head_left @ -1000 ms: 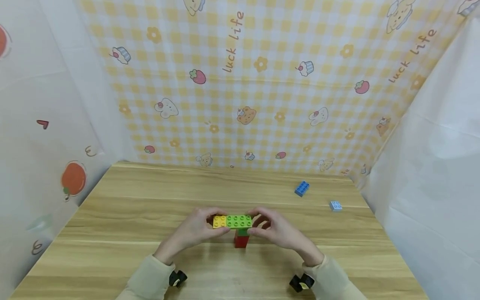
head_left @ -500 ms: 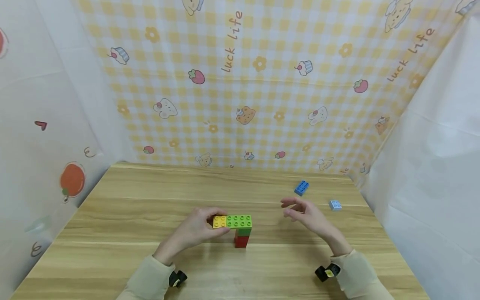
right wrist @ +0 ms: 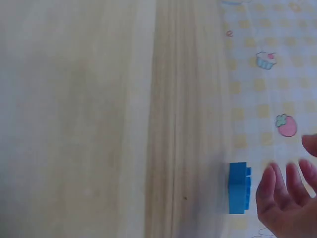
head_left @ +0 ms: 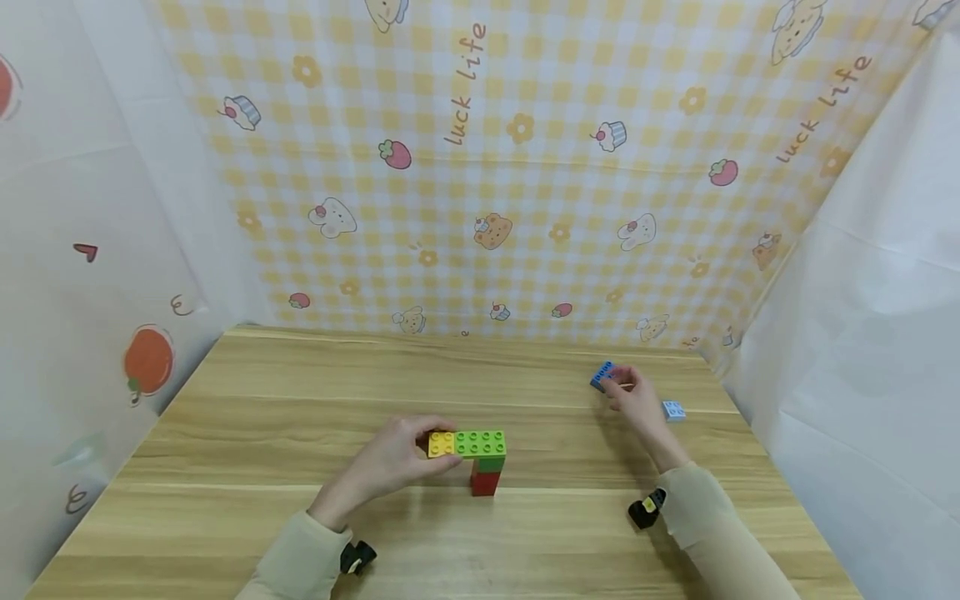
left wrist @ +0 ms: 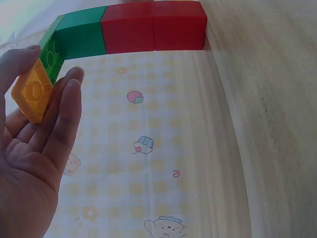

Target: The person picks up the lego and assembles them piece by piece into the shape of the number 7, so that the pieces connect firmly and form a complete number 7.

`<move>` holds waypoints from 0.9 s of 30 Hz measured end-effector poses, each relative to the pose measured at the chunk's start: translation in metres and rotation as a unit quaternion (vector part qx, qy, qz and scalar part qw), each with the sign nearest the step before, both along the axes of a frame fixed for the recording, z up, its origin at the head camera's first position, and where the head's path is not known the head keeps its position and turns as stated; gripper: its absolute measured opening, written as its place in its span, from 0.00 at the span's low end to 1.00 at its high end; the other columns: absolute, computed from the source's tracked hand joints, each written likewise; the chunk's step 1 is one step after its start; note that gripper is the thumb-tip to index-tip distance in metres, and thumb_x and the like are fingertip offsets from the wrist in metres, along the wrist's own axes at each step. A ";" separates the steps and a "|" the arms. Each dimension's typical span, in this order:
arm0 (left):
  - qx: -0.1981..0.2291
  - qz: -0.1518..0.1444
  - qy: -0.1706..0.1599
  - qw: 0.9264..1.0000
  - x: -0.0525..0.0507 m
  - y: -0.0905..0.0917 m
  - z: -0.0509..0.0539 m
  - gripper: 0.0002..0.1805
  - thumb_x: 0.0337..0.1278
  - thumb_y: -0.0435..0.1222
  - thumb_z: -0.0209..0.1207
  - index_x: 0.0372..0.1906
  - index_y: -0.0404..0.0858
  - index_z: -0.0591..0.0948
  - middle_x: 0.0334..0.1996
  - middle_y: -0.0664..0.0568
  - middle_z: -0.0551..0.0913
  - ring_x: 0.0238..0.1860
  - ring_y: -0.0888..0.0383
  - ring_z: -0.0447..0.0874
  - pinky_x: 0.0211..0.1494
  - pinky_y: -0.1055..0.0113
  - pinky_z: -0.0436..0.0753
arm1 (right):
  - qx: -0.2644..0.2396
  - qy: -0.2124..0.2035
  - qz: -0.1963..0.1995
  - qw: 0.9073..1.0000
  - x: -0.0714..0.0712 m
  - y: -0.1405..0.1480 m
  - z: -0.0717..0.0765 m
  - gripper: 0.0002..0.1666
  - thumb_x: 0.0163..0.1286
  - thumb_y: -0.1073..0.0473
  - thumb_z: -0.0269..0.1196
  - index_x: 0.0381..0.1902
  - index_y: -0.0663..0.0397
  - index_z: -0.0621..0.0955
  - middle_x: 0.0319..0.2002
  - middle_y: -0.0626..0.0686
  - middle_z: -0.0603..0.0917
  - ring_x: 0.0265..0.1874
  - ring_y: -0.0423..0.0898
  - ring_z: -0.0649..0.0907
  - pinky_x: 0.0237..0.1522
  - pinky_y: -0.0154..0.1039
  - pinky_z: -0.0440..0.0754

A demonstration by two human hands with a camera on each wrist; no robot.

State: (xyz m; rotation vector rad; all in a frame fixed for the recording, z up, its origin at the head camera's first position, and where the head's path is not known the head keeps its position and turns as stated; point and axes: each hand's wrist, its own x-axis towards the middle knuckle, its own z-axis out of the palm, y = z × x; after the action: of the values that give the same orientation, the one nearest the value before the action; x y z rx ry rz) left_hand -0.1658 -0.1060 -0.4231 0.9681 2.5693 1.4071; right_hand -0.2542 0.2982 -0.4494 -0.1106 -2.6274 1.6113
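Note:
My left hand (head_left: 401, 450) pinches a yellow brick (head_left: 441, 443) between thumb and fingers. Beside it, at the same height, runs a long light green brick (head_left: 480, 442), whose right end rests on a dark green brick (head_left: 491, 465). Red bricks (left wrist: 128, 27) form the bottom of this upright column, which stands on the table. Farther back on the right, my right hand (head_left: 637, 400) reaches over a blue brick (head_left: 601, 377). In the right wrist view its loosely bent fingers (right wrist: 267, 186) show a small gap from the brick's studs.
A light blue brick (head_left: 673, 410) lies on the wooden table (head_left: 337, 375), just right of my right hand. A checked cloth (head_left: 420, 192) hangs behind the table's far edge, with white sheets (head_left: 862, 333) at both sides.
My right hand has left the right end of the light green brick and moved right and back to the blue brick. My left hand keeps its hold on the yellow brick.

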 end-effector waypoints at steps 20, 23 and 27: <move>0.004 -0.003 0.004 1.000 0.000 0.000 0.000 0.22 0.58 0.45 0.67 0.51 0.35 0.82 0.34 0.59 0.82 0.29 0.63 0.77 0.29 0.70 0.79 | 0.170 -0.082 -0.104 0.976 -0.043 -0.011 -0.008 0.28 0.66 0.43 0.63 0.38 0.66 0.72 0.31 0.57 0.74 0.27 0.50 0.73 0.25 0.40 0.71; -0.001 -0.003 0.007 1.000 0.001 -0.001 0.000 0.22 0.58 0.46 0.67 0.51 0.35 0.82 0.34 0.59 0.82 0.30 0.64 0.77 0.30 0.69 0.79 | 0.180 -0.090 -0.113 0.973 -0.047 -0.013 -0.009 0.23 0.65 0.46 0.64 0.31 0.60 0.70 0.27 0.54 0.71 0.24 0.49 0.70 0.23 0.40 0.69; -0.007 -0.004 0.011 1.000 0.001 -0.001 0.001 0.23 0.59 0.47 0.66 0.52 0.36 0.82 0.34 0.59 0.82 0.30 0.64 0.77 0.31 0.69 0.79 | 0.197 -0.099 -0.111 0.969 -0.048 -0.013 -0.009 0.18 0.65 0.52 0.63 0.28 0.59 0.70 0.26 0.55 0.72 0.24 0.50 0.71 0.24 0.40 0.68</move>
State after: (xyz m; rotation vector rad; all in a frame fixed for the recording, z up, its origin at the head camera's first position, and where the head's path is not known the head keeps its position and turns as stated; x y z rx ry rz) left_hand -0.1651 -0.1073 -0.4226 0.9956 2.5835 1.3820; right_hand -0.3021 0.2855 -0.4588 -0.5476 -2.8963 1.0350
